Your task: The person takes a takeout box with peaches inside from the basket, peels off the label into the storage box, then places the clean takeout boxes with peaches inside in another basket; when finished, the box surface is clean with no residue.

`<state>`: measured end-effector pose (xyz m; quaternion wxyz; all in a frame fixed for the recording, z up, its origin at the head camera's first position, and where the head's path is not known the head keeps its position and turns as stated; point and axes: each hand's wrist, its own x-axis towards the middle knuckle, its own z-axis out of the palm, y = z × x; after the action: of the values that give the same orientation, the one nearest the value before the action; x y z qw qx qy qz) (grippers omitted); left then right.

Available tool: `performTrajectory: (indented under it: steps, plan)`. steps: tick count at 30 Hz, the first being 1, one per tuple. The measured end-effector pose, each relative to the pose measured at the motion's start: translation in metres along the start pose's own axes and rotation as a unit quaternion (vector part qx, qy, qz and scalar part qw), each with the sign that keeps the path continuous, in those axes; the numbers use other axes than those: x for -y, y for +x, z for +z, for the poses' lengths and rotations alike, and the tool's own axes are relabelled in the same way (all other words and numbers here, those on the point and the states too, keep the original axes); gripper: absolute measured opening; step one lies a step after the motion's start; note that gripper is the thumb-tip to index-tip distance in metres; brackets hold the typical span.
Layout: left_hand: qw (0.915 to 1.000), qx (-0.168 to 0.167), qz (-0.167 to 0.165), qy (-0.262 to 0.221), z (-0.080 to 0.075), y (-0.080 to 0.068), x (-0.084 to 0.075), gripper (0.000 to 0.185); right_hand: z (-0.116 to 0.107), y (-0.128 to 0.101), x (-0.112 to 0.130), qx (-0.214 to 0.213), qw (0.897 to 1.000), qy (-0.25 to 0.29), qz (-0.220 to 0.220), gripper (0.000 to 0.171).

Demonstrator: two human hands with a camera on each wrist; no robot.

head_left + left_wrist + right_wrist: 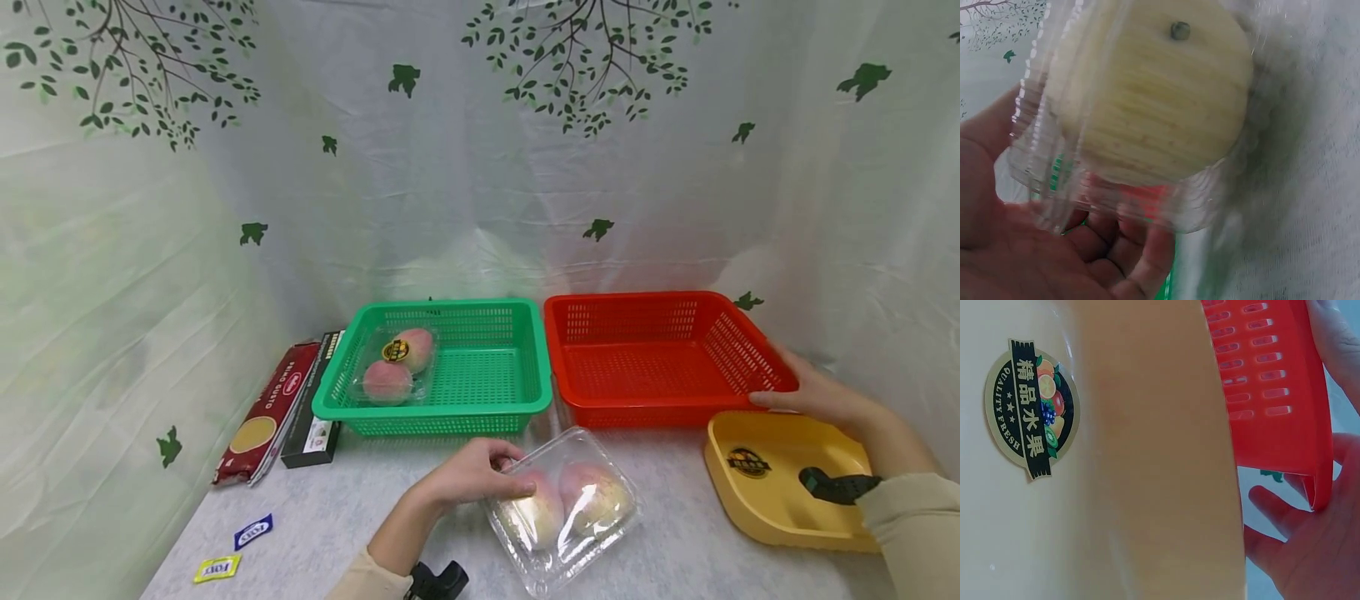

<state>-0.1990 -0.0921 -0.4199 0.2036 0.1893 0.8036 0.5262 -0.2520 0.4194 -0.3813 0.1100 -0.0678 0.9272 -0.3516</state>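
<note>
My left hand (480, 473) grips the upper left edge of a clear plastic clamshell (562, 562), thumb on top. Two pink-and-yellow peaches (596, 502) sit inside it. The left wrist view shows one pale yellow peach (1154, 94) through the plastic, with fingers curled under the edge. At the front right corner of the red basket (630, 414), my right hand (821, 392) holds the rim. In the right wrist view its thumb (1335, 347) lies along the rim and its fingers reach around the corner. The basket holds nothing.
A green basket (442, 423) holds another clamshell of two peaches (387, 383). A yellow tray (787, 533) with a round fruit sticker (748, 462) stands under my right forearm. On the left lie a red packet (273, 408), a black box (311, 446) and two small sachets (253, 531).
</note>
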Motion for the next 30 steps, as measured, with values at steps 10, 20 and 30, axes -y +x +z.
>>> performTrajectory:
  steps: [10,20,30]
  plan:
    - [0.9983,0.029,-0.002,-0.051,0.009,-0.002,-0.006,0.035,0.001,-0.002,-0.004,-0.008,1.000,0.003,-0.001,0.100]
    - [0.9919,0.026,0.002,-0.124,0.010,0.002,-0.012,0.044,0.003,0.001,-0.004,-0.004,1.000,0.008,0.003,0.100]
    - [0.9764,0.069,0.036,-0.201,-0.001,0.023,-0.057,0.051,0.003,-0.002,-0.003,-0.010,1.000,0.000,0.005,0.103]
